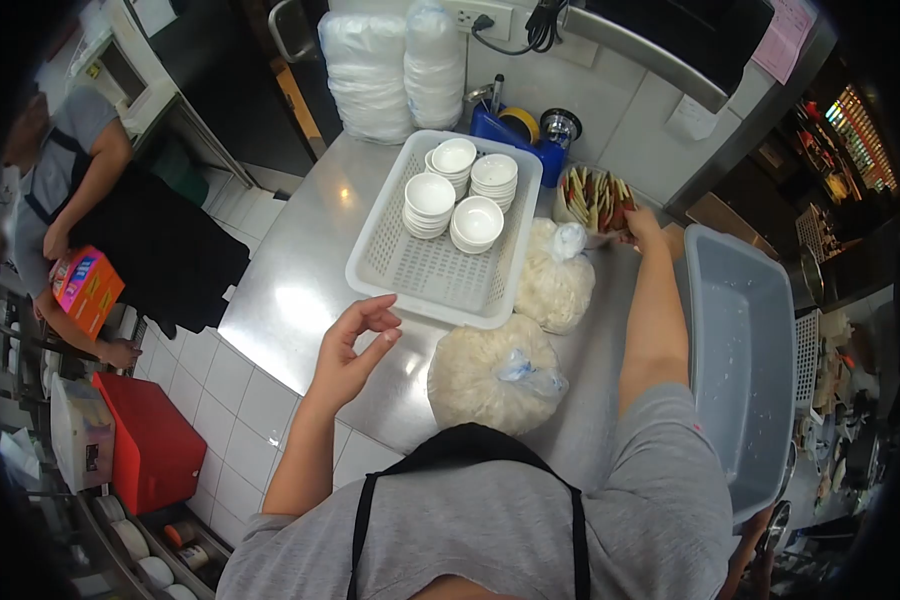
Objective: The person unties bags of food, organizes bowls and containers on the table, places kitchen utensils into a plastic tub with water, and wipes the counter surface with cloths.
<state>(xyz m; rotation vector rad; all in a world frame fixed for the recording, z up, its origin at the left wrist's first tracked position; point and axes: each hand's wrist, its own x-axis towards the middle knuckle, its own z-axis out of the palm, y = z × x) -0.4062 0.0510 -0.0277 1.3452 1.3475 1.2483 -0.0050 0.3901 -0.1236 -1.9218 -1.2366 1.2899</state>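
Note:
My left hand point(358, 347) is raised over the near-left side of the steel table, fingers curved and apart, holding nothing. It hovers by the near edge of a white perforated plastic basket point(370, 262). Inside the basket stand several stacks of small white bowls point(429, 195). My right hand point(647, 229) reaches to the far right and grips the right side of a container point(600, 238) filled with thin red and pale sachets point(594, 200); its fingertips are partly hidden. Two knotted clear bags of pale contents, a larger bag point(490, 375) and a smaller bag point(554, 280), lie between my arms.
A grey tub point(745, 390) stands right of my right arm. Wrapped white stacks point(365, 80) and a blue holder with tape point(515, 130) line the back. At left, a co-worker point(100, 190) holds an orange-pink box point(88, 290) near a red bin point(155, 445).

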